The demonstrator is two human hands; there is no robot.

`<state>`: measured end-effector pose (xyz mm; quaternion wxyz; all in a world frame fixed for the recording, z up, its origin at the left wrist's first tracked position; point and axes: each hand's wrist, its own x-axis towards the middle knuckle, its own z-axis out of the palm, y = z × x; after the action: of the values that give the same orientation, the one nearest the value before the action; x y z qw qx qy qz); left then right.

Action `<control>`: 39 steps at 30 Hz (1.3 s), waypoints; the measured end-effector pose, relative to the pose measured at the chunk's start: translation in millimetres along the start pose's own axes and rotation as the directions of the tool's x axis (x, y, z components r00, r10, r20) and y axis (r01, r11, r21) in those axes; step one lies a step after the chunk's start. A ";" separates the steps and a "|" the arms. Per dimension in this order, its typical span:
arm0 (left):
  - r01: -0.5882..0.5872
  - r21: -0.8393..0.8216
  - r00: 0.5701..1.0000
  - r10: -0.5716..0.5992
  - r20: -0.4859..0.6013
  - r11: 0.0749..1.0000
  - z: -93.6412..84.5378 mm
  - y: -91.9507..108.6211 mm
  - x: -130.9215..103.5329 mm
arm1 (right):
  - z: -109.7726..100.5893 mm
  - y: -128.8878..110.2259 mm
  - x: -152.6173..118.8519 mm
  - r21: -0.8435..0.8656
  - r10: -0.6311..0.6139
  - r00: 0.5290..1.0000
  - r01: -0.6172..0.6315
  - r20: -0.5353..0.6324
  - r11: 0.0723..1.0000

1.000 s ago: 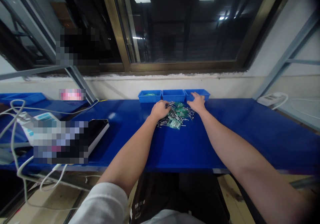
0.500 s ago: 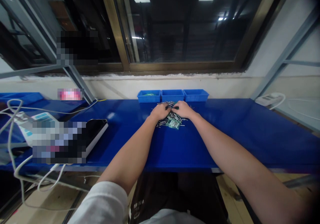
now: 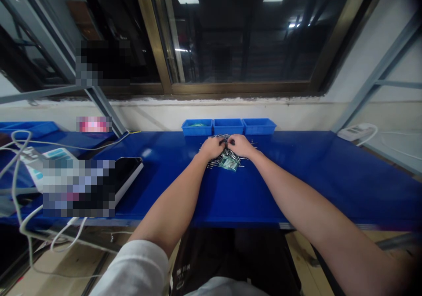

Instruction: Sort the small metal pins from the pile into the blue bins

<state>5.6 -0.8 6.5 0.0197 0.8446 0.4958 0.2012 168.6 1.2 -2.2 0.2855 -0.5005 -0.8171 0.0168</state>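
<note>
A pile of thin silvery metal pins, perhaps rivets or screws (image 3: 235,156), lies on the blue table, with a small clear greenish bag of pale pieces (image 3: 230,163) at its near side. My left hand (image 3: 212,148) rests over the pile's left part, fingers curled in around a small dark piece (image 3: 222,142). From the right, my right hand (image 3: 244,146) reaches in with thumb and finger pinched at another dark bit (image 3: 232,142). The fingertips of both hands almost meet. What exactly the dark pieces are is too small to tell.
Three blue bins (image 3: 228,126) stand behind the pile by the wall; the left one holds something green. A phone-like device (image 3: 130,173) on a white block and white cables (image 3: 23,230) lie left. A white power strip (image 3: 358,131) sits at the back right.
My right hand has turned slightly and its fingers are more curled, drawn a little apart from the left. My left hand has hardly moved.
</note>
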 end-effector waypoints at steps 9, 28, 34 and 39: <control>-0.144 -0.045 0.986 0.139 -0.096 0.989 -0.1 2.0 1.1 | -0.6 2.4 -2.7 0.122 -0.001 0.999 0.008 -0.053 0.992; -0.055 -0.219 0.976 0.006 -0.218 0.974 -1.8 1.0 5.3 | -6.2 -2.1 -1.2 0.240 -0.042 0.981 0.087 -0.189 0.967; -0.028 -0.324 0.969 -0.053 -0.240 0.946 -6.2 2.9 5.3 | -9.1 -5.5 -2.3 0.260 0.036 0.977 0.021 -0.212 0.965; -0.026 -0.378 0.966 -0.074 -0.248 0.925 -5.9 2.2 5.3 | -9.2 -4.5 -1.3 0.381 0.070 0.983 0.001 -0.171 0.924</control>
<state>7.7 1.6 14.1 0.1198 0.7852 0.4565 0.4008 169.8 -4.5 6.3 0.4498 -0.4494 -0.7601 0.1341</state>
